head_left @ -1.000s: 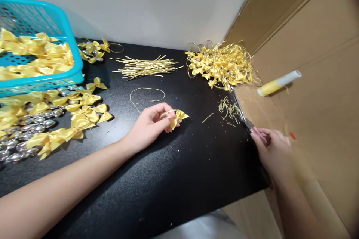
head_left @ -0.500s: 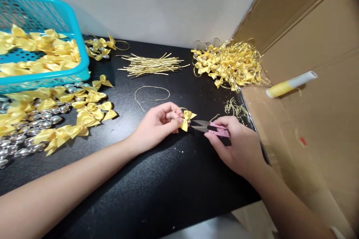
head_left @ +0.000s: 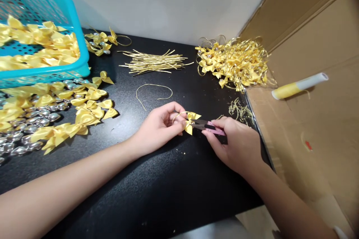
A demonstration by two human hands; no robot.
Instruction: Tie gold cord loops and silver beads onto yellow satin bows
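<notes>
Between the thumb and fingers of my left hand [head_left: 165, 123] is a yellow ribbon bow [head_left: 190, 128] with a thin gold loop behind it. My right hand [head_left: 238, 142] is closed around pink-handled thread snips [head_left: 214, 129]. The blades reach the middle of the bow, and whether they touch a thread there is too small to tell. Past my left hand, a loose gold cord [head_left: 154, 85] curves on the black table [head_left: 157, 190]. Thin cord scraps [head_left: 239, 109] lie beyond my right hand.
A turquoise basket [head_left: 80, 44] of yellow bows stands at the left, with more bows [head_left: 84, 115] and silver beads [head_left: 42, 117] before it. Gold ties [head_left: 157, 61] lie at the back, near a heap of finished bow loops [head_left: 232, 61]. Cardboard [head_left: 322, 119] borders the right, holding a yellow-and-white tube [head_left: 300, 86].
The snips have moved left to the bow, and their blades have come closer together. The whole view has shifted slightly.
</notes>
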